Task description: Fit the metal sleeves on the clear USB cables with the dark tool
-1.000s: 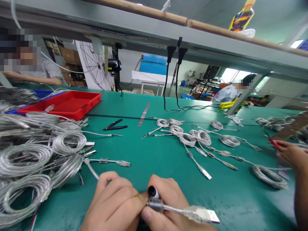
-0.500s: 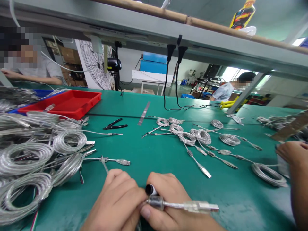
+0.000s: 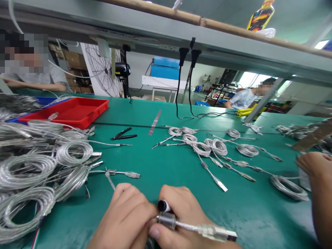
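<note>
At the bottom centre, my left hand (image 3: 121, 218) and my right hand (image 3: 178, 211) close together around a clear USB cable (image 3: 192, 226). Between my fingers sits its silvery ferrite bead (image 3: 166, 220), and the USB plug (image 3: 220, 233) sticks out to the right. A small black-and-white cylinder (image 3: 163, 206), perhaps a marker end, pokes up beside the bead. Just above my left hand lies another cable with a bead (image 3: 121, 173). Large clear cable coils (image 3: 26, 171) are heaped to the left of my hands. Part of the held cable is hidden by my fingers.
A co-worker's hand (image 3: 313, 169) rests at the right edge beside a coil (image 3: 289, 188). Several smaller coils (image 3: 202, 149) lie across the green bench mat (image 3: 249, 214). Black pliers (image 3: 123, 136) and a red tray (image 3: 64, 112) sit further back, below an overhead rail (image 3: 155, 26).
The USB plug has swung lower as my hands turned the cable. The co-worker's hand at right has stayed nearly still over the last half second, with no red-handled tool showing now.
</note>
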Demonstrator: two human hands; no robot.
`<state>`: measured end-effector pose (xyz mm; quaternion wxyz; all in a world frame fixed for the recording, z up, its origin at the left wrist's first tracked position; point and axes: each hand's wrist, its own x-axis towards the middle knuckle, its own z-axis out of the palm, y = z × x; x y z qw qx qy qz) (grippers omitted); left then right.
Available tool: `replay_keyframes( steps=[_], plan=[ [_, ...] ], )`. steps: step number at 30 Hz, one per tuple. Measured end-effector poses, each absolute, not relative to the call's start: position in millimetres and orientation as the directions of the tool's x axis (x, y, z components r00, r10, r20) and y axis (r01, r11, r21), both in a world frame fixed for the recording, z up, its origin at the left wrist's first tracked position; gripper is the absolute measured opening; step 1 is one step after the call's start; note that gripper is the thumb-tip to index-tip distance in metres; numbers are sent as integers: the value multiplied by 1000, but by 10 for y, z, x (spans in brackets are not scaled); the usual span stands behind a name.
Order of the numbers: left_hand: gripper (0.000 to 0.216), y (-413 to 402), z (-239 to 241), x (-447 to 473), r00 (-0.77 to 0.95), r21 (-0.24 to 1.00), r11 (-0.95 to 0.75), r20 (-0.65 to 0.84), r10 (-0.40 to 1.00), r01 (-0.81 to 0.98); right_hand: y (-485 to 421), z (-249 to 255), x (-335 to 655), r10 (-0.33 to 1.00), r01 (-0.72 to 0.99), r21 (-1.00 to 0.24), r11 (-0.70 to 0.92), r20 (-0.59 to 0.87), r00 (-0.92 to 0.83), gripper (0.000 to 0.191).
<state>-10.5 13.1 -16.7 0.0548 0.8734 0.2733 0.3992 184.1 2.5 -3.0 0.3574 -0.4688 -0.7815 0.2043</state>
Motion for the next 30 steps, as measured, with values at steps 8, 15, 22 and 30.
replay_keyframes(
  steps=[8, 15, 22, 30],
  plan=[
    [22, 144, -160, -101, 519, 297, -858, 696, 496, 420, 48, -31, 1869, 873, 574, -658, 487, 379, -307, 37],
    [23, 126, -130, -95, 537, 301, -853, 674, 507, 427, 42, -37, 1978, 858, 562, -648, 513, 396, -327, 65],
    [28, 96, -160, -79, 582, 302, -837, 610, 538, 457, 5, -59, 2018, 830, 552, -621, 557, 387, -401, 30],
    [35, 152, -99, -105, 572, 431, -808, 572, 588, 401, 84, -160, 1869, 819, 576, -581, 574, 392, -420, 55]
  ],
)
